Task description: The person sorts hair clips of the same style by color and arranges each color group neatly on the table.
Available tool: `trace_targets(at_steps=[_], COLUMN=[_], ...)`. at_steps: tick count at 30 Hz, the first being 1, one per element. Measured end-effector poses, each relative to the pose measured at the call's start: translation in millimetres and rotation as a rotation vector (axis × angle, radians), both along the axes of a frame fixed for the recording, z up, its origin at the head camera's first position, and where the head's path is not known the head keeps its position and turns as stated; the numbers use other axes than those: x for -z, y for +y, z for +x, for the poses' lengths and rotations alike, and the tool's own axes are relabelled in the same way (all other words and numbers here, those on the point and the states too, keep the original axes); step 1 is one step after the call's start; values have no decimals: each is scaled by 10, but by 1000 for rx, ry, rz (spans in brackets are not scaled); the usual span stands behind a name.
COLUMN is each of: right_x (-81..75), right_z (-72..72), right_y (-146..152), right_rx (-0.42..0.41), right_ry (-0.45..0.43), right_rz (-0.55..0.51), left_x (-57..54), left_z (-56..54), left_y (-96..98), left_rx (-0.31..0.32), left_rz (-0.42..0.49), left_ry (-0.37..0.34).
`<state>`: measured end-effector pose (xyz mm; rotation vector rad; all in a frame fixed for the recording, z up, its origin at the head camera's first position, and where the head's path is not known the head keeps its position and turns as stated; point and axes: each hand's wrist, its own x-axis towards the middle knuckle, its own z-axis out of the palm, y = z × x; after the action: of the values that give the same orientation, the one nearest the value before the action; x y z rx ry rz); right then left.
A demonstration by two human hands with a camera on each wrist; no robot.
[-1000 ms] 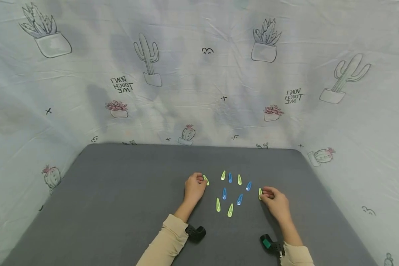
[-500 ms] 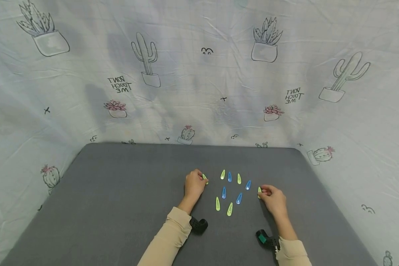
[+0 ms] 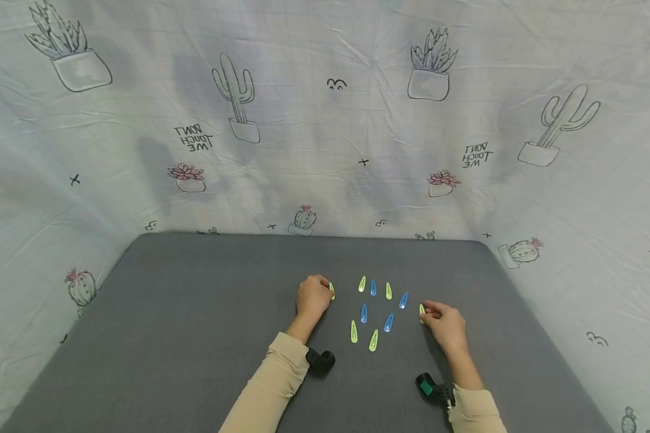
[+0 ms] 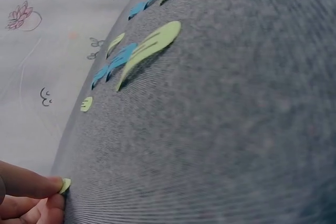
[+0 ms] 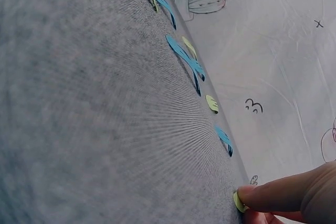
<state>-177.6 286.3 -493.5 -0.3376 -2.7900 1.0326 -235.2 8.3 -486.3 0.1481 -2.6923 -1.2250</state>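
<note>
In the head view my left hand [image 3: 313,299] pinches a yellow-green snap hair clip [image 3: 332,291] at the left of a loose group of clips. My right hand [image 3: 446,328] pinches another yellow-green hair clip, whose tip [image 5: 239,202] pokes out from thumb and finger in the right wrist view. Between the hands lie several more clips on the grey table: a blue clip [image 3: 364,313], a blue clip [image 3: 389,323] and a yellow-green clip [image 3: 374,340] among them. Fingers partly cover both held clips.
The grey table [image 3: 195,337] ends at a white curtain [image 3: 303,120] printed with cactus drawings. Each wrist wears a black camera; the left wrist camera [image 3: 321,362] and right wrist camera [image 3: 433,390] hang over the table just in front of the sleeves.
My left hand has shifted slightly left with its clip, which now points more nearly straight away. The right hand has barely moved. The loose clips lie as before; the head view shifted a little.
</note>
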Motion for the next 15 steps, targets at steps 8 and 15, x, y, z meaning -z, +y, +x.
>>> trace_targets(at_steps=[8,15], right_x=[21,40], right_z=[12,37], right_y=[-1,15], right_rx=[-26,-36], right_ry=[45,52], right_rz=[20,28], left_x=[-13,60], left_z=[-1,9], left_y=[-46,-123], left_rx=[28,90], left_rz=[54,164], left_ry=[-34,-35])
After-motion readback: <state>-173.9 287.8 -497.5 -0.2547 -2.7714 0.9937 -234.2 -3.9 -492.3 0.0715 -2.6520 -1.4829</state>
